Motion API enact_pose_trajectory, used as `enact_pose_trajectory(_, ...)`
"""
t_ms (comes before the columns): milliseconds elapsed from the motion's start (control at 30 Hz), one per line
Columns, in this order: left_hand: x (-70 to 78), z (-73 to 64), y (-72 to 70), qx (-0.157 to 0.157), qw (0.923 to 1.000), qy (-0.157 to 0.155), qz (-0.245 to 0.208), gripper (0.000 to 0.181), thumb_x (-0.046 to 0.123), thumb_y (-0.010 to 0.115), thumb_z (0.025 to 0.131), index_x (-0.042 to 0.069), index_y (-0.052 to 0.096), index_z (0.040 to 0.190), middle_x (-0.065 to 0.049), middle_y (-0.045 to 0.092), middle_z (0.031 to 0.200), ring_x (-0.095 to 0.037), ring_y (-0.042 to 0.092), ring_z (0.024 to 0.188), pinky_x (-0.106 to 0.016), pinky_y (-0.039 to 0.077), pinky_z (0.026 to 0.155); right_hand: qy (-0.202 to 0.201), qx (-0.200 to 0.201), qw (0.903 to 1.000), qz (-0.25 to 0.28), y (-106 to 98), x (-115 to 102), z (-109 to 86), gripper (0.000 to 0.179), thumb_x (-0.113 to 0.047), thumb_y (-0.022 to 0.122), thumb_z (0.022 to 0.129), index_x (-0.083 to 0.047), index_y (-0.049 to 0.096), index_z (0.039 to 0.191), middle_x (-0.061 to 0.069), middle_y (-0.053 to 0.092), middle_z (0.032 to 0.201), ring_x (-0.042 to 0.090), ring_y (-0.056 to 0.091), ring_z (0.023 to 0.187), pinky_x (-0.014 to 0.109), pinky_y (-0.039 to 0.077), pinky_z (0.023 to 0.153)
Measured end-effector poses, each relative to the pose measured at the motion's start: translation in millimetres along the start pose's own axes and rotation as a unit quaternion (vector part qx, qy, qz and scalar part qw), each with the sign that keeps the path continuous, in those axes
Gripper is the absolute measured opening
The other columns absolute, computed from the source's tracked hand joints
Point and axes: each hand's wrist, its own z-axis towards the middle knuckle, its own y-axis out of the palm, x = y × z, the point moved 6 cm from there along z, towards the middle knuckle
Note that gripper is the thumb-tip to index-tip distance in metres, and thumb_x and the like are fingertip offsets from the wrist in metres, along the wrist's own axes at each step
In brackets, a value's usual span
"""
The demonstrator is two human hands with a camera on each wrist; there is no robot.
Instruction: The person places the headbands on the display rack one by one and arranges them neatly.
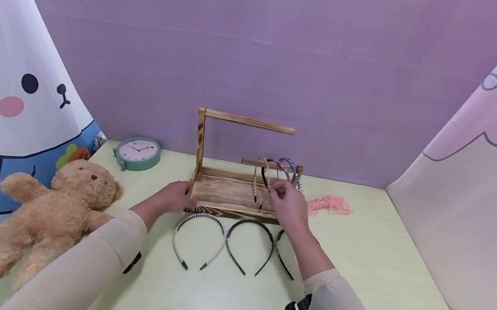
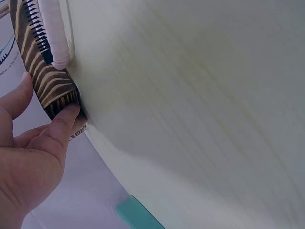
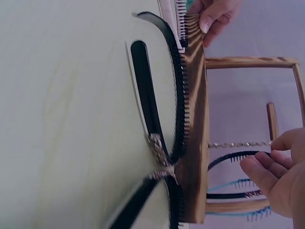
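At the left of the desk [image 1: 204, 302] lies a brown teddy bear [image 1: 56, 215]. To its right, farther back, is a green clock [image 1: 138, 153], face up. The left hand [image 1: 175, 196] has its grip clenched on the front left corner of a wooden rack [image 1: 217, 190], which stands upright on the desk. Directly in front of the rack, left to right, lie a pale headband [image 1: 204, 216], a black headband [image 1: 252, 222] and a second black headband [image 1: 281, 259], the last partly covered by the right forearm. On the rack's short lower bar [image 1: 249, 162], a beaded headband [image 1: 255, 177] hangs left of a blue headband [image 1: 292, 162]. The right hand [image 1: 288, 205] has its grip pinching the beaded headband's right leg. Beyond it lies pink yarn [image 1: 331, 205].
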Motion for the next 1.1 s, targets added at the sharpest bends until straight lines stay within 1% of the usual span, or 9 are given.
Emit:
enact_pose_trajectory(200, -1.4, -0.1, 0.0, 0.000, 1.0000, -0.004, -0.005, 0.081, 0.031, 0.064, 0.095, 0.003, 0.018, 0.156, -0.026, 0.034, 0.154, -0.043, 0.030, 0.142, -0.056, 0.027, 0.116, -0.010, -0.013, 0.9986, -0.050, -17, 6, -4.3, 0.028, -0.032, 0.058, 0.096, -0.013, 0.066, 0.115, 0.005, 0.071, 0.105, 0.022, 0.067, 0.092, 0.038, 0.055, 0.078)
enact_pose_trajectory(400, -0.5, -0.8, -0.2, -0.001, 1.0000, -0.004, -0.001, 0.081, 0.031, 0.064, 0.095, 0.003, 0.018, 0.156, -0.026, 0.035, 0.153, -0.044, 0.031, 0.142, -0.056, 0.028, 0.116, -0.001, -0.086, 0.9905, -0.107, -27, 20, -12.0, 0.028, -0.036, 0.061, 0.095, -0.010, 0.067, 0.105, 0.004, 0.069, 0.091, 0.018, 0.061, 0.071, 0.031, 0.049, 0.059)
enact_pose_trajectory(467, -0.2, -1.0, -0.4, -0.002, 1.0000, -0.004, 0.000, 0.081, 0.031, 0.063, 0.096, 0.003, 0.018, 0.156, -0.027, 0.035, 0.153, -0.044, 0.031, 0.142, -0.056, 0.027, 0.116, 0.016, -0.133, 0.9840, -0.118, -26, 28, -16.3, 0.028, -0.036, 0.064, 0.094, -0.009, 0.068, 0.099, 0.006, 0.069, 0.084, 0.018, 0.060, 0.066, 0.030, 0.048, 0.055)
enact_pose_trajectory(533, -0.2, -1.3, -0.1, -0.003, 1.0000, -0.008, -0.004, 0.080, 0.030, 0.063, 0.096, 0.003, 0.018, 0.156, -0.026, 0.034, 0.154, -0.044, 0.030, 0.142, -0.056, 0.027, 0.116, 0.037, -0.187, 0.9734, -0.127, -20, 37, -21.5, 0.028, -0.036, 0.066, 0.093, -0.009, 0.068, 0.096, 0.008, 0.068, 0.081, 0.019, 0.061, 0.064, 0.031, 0.048, 0.055)
enact_pose_trajectory(633, 0.1, -1.1, 0.0, -0.003, 0.9999, -0.010, -0.006, 0.080, 0.030, 0.064, 0.096, 0.003, 0.019, 0.156, -0.026, 0.034, 0.154, -0.044, 0.030, 0.142, -0.056, 0.027, 0.116, 0.069, -0.268, 0.9500, -0.143, -8, 50, -32.5, 0.033, -0.038, 0.070, 0.090, -0.007, 0.066, 0.098, 0.009, 0.068, 0.085, 0.021, 0.065, 0.065, 0.033, 0.052, 0.061)
enact_pose_trajectory(700, -0.1, -0.7, 0.2, -0.004, 0.9999, -0.009, -0.004, 0.080, 0.030, 0.064, 0.095, 0.003, 0.019, 0.156, -0.027, 0.034, 0.153, -0.044, 0.030, 0.142, -0.057, 0.027, 0.116, 0.087, -0.301, 0.9369, -0.155, -1, 56, -39.3, 0.039, -0.040, 0.074, 0.087, -0.006, 0.064, 0.103, 0.007, 0.066, 0.090, 0.021, 0.066, 0.066, 0.035, 0.053, 0.065)
enact_pose_trajectory(800, -1.6, -0.2, 0.4, -0.006, 0.9999, -0.010, -0.005, 0.081, 0.030, 0.064, 0.095, 0.002, 0.018, 0.156, -0.026, 0.034, 0.154, -0.044, 0.029, 0.143, -0.056, 0.027, 0.116, 0.100, -0.326, 0.9245, -0.171, 9, 60, -46.6, 0.049, -0.039, 0.078, 0.083, -0.003, 0.062, 0.111, 0.006, 0.064, 0.095, 0.021, 0.067, 0.064, 0.035, 0.054, 0.067)
enact_pose_trajectory(900, -2.1, 0.0, 0.3, -0.006, 0.9999, -0.012, -0.007, 0.082, 0.031, 0.064, 0.095, 0.003, 0.017, 0.156, -0.025, 0.033, 0.155, -0.043, 0.029, 0.143, -0.055, 0.026, 0.117, 0.113, -0.335, 0.9192, -0.173, 15, 61, -50.4, 0.049, -0.035, 0.080, 0.082, -0.002, 0.061, 0.113, 0.008, 0.064, 0.090, 0.022, 0.068, 0.061, 0.035, 0.055, 0.066)
enact_pose_trajectory(1100, 0.4, -0.2, -0.1, -0.007, 0.9999, -0.009, -0.001, 0.083, 0.031, 0.064, 0.096, 0.002, 0.016, 0.156, -0.026, 0.033, 0.154, -0.044, 0.029, 0.143, -0.056, 0.026, 0.116, 0.109, -0.349, 0.9133, -0.179, 20, 59, -53.1, 0.022, -0.020, 0.078, 0.084, -0.006, 0.061, 0.090, 0.010, 0.065, 0.072, 0.021, 0.068, 0.056, 0.032, 0.055, 0.062)
